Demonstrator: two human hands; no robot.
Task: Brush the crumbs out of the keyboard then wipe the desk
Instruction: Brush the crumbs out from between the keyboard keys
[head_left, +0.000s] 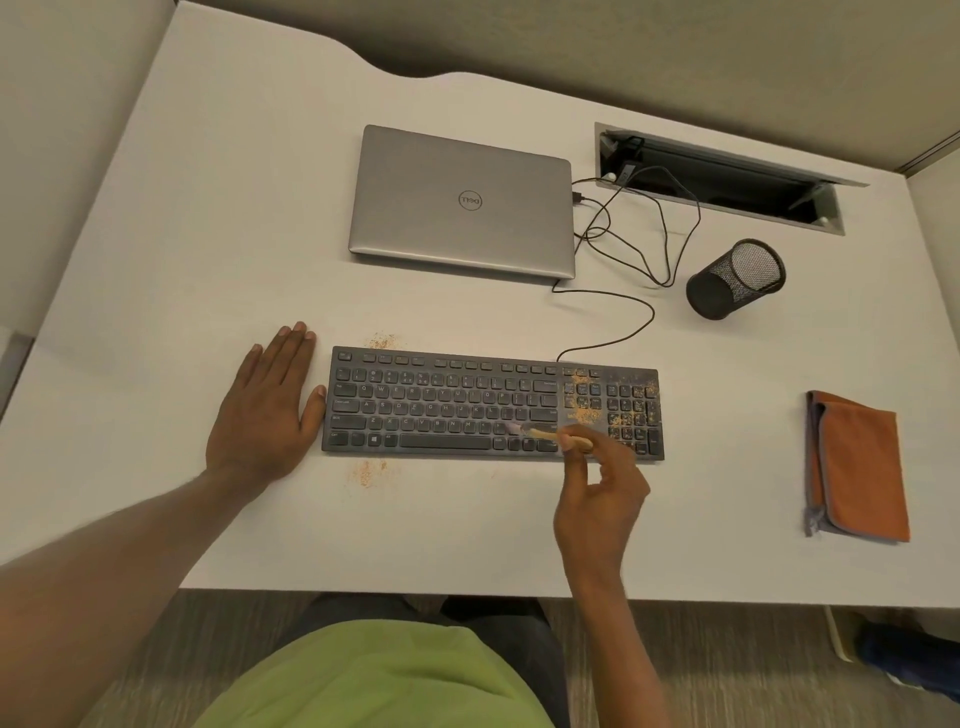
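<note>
My left hand (270, 405) lies spread at the keyboard (441, 400) 9 o'clock end; right hand (597, 499) pinches the brush (550, 435). Crumbs (584, 410) cover the 3 o'clock keys (brushing unfinished, I judge); cloth (857, 467) wiping pending.

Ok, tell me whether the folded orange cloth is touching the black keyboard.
Apart. The head view shows a wide strip of bare white desk between the folded orange cloth and the right end of the black keyboard.

Surface (208, 260): smooth, matt, off-white laminate. Keyboard (441, 405): matt dark plastic, dusted with gritty orange crumbs (584, 413). Laptop (462, 202): brushed silver metal, satin sheen. Cup (735, 278): black wire mesh. Cloth (857, 465): soft orange fabric, grey-edged. Brush (545, 435): pale wood-look handle.
</note>
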